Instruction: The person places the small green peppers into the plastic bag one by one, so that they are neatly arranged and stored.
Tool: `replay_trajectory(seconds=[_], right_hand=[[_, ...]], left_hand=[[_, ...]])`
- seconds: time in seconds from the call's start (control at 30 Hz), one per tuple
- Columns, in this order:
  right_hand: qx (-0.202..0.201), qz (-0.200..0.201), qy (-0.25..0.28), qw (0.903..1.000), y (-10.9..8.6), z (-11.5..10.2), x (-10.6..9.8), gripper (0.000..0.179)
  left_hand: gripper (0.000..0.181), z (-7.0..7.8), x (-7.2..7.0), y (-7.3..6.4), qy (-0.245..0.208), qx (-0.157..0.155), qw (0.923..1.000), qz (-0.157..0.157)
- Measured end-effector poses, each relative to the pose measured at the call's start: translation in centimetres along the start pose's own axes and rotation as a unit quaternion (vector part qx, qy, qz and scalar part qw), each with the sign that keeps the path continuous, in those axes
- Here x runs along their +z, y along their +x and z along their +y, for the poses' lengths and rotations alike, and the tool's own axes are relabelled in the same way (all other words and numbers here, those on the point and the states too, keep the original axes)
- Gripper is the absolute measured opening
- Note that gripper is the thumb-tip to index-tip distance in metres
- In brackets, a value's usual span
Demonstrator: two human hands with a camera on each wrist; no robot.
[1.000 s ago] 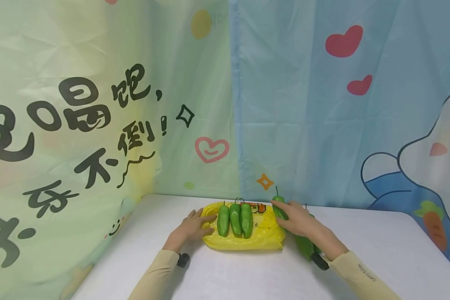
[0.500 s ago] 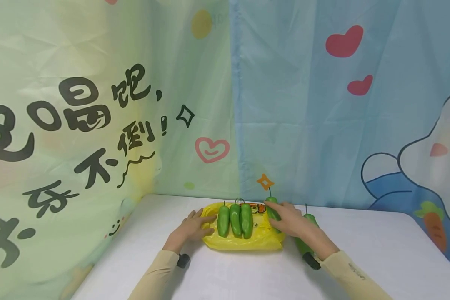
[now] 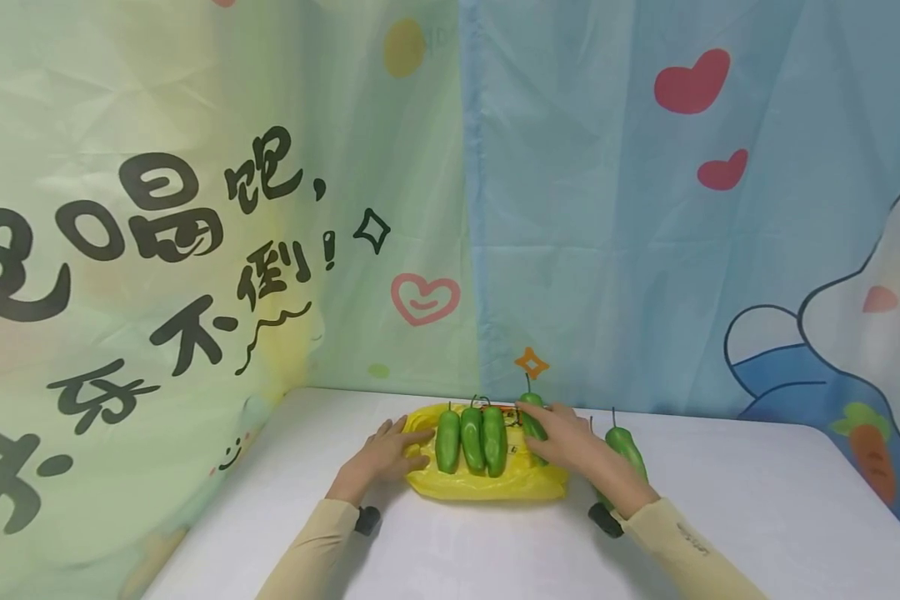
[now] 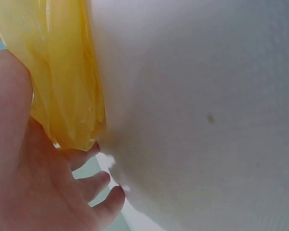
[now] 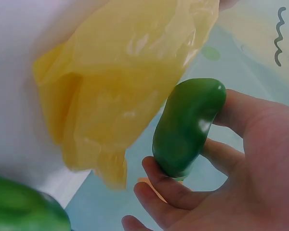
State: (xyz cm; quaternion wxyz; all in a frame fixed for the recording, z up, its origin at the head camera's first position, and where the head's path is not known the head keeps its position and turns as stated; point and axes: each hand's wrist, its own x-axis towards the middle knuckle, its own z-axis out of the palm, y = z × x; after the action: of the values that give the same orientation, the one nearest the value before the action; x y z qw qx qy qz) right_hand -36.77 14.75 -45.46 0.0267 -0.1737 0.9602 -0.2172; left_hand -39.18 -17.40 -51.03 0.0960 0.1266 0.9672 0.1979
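Note:
In the head view a yellow plastic bag (image 3: 487,488) lies on the white table with three green peppers (image 3: 472,442) side by side on it, stems pointing away. My left hand (image 3: 384,450) holds the bag's left edge, thumb and forefinger reaching over it; the left wrist view shows the yellow plastic (image 4: 67,72) between thumb and other fingers. My right hand (image 3: 566,437) grips another green pepper (image 5: 188,127) over the bag's right side, between thumb and fingers, its stem up in the head view.
Right of the bag, another green pepper (image 3: 626,450) lies on the white table (image 3: 720,508), with one more partly hidden by my right forearm. Behind the table hangs a printed curtain (image 3: 555,250).
My right hand has moved left with its pepper, from the bag's right edge to over the bag, nearer the three peppers. The left hand stays in place.

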Motion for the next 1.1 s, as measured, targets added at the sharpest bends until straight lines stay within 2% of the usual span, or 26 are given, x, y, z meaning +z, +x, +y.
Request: replay_trajectory(seconds=[0.2, 0.5, 1.1], right_hand=[[0.004, -0.011, 0.016, 0.9998, 0.5, -0.5, 0.6, 0.059], [0.012, -0.007, 0.008, 0.9999, 1.2, -1.3, 1.6, 0.06], [0.036, -0.003, -0.003, 0.9993, 1.8, -1.2, 3.1, 0.06]], left_hand=[[0.05, 0.1, 0.0, 0.0, -0.003, 0.0, 1.0, 0.0], [0.051, 0.1, 0.0, 0.1, -0.004, 0.001, 1.0, 0.001], [0.05, 0.1, -0.1, 0.0, -0.002, 0.002, 1.0, 0.002]])
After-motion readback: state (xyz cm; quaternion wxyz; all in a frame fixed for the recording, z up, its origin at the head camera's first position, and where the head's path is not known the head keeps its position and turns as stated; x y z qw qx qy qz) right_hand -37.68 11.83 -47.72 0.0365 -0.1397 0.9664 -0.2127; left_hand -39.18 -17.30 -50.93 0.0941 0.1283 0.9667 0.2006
